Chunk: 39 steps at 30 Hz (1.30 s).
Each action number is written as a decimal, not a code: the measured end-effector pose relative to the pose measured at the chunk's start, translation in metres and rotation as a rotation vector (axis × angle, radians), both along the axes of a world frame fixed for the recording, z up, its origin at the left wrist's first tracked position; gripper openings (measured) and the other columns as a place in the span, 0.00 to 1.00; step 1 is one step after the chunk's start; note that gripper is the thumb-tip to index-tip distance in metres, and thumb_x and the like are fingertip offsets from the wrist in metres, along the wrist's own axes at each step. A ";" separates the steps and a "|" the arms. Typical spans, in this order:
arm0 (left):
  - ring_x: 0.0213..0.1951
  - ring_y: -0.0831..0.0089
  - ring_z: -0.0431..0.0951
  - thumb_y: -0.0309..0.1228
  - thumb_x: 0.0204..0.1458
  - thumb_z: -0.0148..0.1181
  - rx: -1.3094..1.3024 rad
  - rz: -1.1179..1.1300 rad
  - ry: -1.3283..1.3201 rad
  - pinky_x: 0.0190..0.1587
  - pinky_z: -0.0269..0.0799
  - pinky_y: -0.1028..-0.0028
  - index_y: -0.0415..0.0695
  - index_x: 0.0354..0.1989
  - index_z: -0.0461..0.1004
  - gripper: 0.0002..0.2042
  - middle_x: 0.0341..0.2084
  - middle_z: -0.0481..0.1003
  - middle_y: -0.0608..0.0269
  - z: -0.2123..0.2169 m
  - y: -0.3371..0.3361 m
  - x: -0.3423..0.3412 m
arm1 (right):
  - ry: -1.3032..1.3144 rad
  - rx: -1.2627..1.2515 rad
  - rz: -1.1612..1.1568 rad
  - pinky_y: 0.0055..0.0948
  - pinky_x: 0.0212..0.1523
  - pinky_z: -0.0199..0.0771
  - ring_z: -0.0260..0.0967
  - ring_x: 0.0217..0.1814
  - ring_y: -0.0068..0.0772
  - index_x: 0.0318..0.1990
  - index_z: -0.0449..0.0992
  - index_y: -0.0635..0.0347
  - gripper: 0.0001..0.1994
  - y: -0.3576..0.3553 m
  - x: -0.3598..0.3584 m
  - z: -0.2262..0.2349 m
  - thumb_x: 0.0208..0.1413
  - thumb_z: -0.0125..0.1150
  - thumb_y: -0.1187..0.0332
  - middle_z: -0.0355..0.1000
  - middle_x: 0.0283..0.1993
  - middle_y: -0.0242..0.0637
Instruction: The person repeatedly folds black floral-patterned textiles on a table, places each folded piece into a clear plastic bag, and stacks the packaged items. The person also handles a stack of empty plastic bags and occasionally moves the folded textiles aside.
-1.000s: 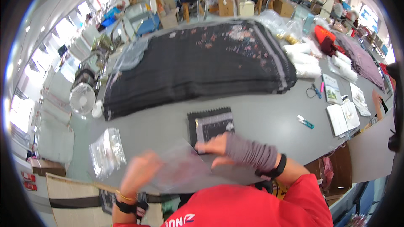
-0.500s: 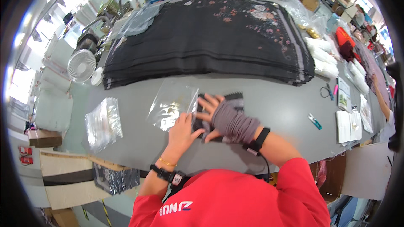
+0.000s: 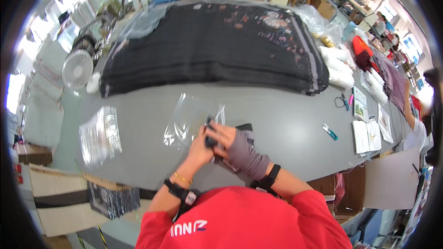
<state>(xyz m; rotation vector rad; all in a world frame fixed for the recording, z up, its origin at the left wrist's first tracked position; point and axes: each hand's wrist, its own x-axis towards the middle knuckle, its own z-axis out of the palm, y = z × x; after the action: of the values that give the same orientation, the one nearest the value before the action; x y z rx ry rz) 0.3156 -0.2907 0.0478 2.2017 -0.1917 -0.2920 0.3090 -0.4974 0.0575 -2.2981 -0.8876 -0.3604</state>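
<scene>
On the grey worktable (image 3: 286, 124), directly in front of the person in the red top, both hands now meet at the mouth of a clear, crinkled plastic bag (image 3: 187, 122). Half a second ago the bag lay flatter to the left, with the hands spread over a folded dark fabric piece (image 3: 242, 129); now that fabric is bunched between the hands, at the bag's open edge. The left hand (image 3: 199, 150), bare with a thin gold bracelet and a black wristband, curls closed around the near end of the fabric and the bag's lip. The right hand (image 3: 226, 139), in a grey fingerless sleeve, pinches the dark fabric from above, fingers bent tight. The shift suggests the fabric is starting to go into the bag, though little of it appears inside yet.

A stack of filled clear packets (image 3: 99, 136) lies well apart to the left. A broad pile of black cloth (image 3: 212, 46) covers the far side of the table.
</scene>
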 end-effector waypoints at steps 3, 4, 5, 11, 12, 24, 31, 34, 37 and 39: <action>0.53 0.51 0.80 0.16 0.50 0.55 -0.231 -0.050 -0.020 0.47 0.80 0.58 0.41 0.72 0.63 0.35 0.60 0.67 0.51 0.017 0.009 0.005 | 0.029 -0.142 -0.067 0.49 0.73 0.64 0.62 0.77 0.55 0.70 0.72 0.55 0.32 0.013 -0.006 -0.016 0.56 0.72 0.65 0.64 0.76 0.52; 0.52 0.49 0.80 0.16 0.51 0.54 -0.142 -0.097 -0.167 0.48 0.80 0.57 0.41 0.71 0.64 0.34 0.60 0.68 0.53 0.023 0.010 0.001 | 0.038 -0.232 -0.033 0.48 0.74 0.62 0.61 0.78 0.54 0.69 0.72 0.56 0.30 0.016 -0.005 -0.023 0.58 0.69 0.64 0.64 0.76 0.53; 0.52 0.47 0.80 0.16 0.52 0.53 -0.002 -0.037 -0.216 0.48 0.80 0.56 0.41 0.71 0.64 0.33 0.61 0.68 0.54 0.030 0.011 0.002 | -0.041 -0.240 -0.052 0.48 0.75 0.61 0.60 0.79 0.54 0.69 0.73 0.56 0.28 0.018 -0.001 -0.030 0.60 0.67 0.63 0.64 0.76 0.54; 0.45 0.51 0.83 0.19 0.54 0.54 0.280 -0.383 -0.613 0.42 0.82 0.58 0.41 0.65 0.72 0.26 0.59 0.76 0.59 0.053 -0.007 0.009 | -0.187 -0.274 -0.110 0.59 0.79 0.52 0.52 0.80 0.71 0.69 0.73 0.53 0.26 0.049 0.033 -0.037 0.65 0.57 0.58 0.62 0.76 0.59; 0.43 0.52 0.83 0.20 0.54 0.56 0.291 -0.339 -0.555 0.42 0.81 0.59 0.40 0.65 0.72 0.27 0.64 0.74 0.59 0.053 -0.004 0.013 | -0.209 -0.385 -0.155 0.63 0.79 0.50 0.53 0.77 0.73 0.69 0.73 0.56 0.28 0.051 0.037 -0.029 0.64 0.60 0.56 0.62 0.76 0.59; 0.45 0.55 0.85 0.19 0.52 0.56 0.107 -0.327 -0.498 0.45 0.81 0.61 0.40 0.65 0.74 0.27 0.69 0.73 0.59 0.035 0.001 0.006 | 0.056 -0.387 0.301 0.45 0.63 0.68 0.62 0.78 0.50 0.69 0.72 0.54 0.41 -0.037 0.030 0.004 0.39 0.72 0.69 0.69 0.74 0.45; 0.52 0.53 0.78 0.32 0.55 0.67 0.211 -0.488 -0.647 0.55 0.76 0.58 0.42 0.51 0.80 0.16 0.48 0.76 0.53 0.024 0.016 -0.069 | 0.508 0.363 0.042 0.46 0.71 0.68 0.66 0.76 0.55 0.70 0.71 0.64 0.29 -0.007 -0.003 -0.016 0.57 0.59 0.76 0.68 0.74 0.54; 0.66 0.43 0.67 0.44 0.56 0.68 0.341 -0.319 -0.617 0.71 0.59 0.43 0.38 0.55 0.78 0.24 0.58 0.73 0.49 0.006 0.011 -0.076 | 0.673 0.623 -0.070 0.45 0.76 0.64 0.64 0.78 0.56 0.73 0.69 0.65 0.28 0.022 -0.025 -0.021 0.63 0.54 0.74 0.68 0.74 0.56; 0.70 0.37 0.63 0.49 0.56 0.68 0.332 -0.277 -0.413 0.76 0.51 0.41 0.36 0.61 0.76 0.32 0.63 0.71 0.43 -0.004 0.007 -0.069 | 0.437 0.381 -0.106 0.50 0.80 0.56 0.59 0.81 0.57 0.73 0.68 0.63 0.31 0.042 -0.011 -0.017 0.61 0.57 0.70 0.67 0.74 0.57; 0.71 0.37 0.63 0.49 0.57 0.67 0.319 -0.296 -0.350 0.76 0.52 0.41 0.36 0.62 0.75 0.32 0.64 0.70 0.42 -0.005 0.010 -0.065 | 0.182 -0.027 -0.039 0.54 0.82 0.50 0.54 0.84 0.58 0.74 0.67 0.63 0.33 0.041 0.009 -0.006 0.58 0.59 0.68 0.64 0.76 0.56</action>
<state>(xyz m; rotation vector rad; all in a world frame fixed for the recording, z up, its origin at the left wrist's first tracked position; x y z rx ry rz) 0.2504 -0.2811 0.0433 2.5295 -0.7105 -0.0982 0.3178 -0.4562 0.0511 -2.3322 -0.7619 -0.1526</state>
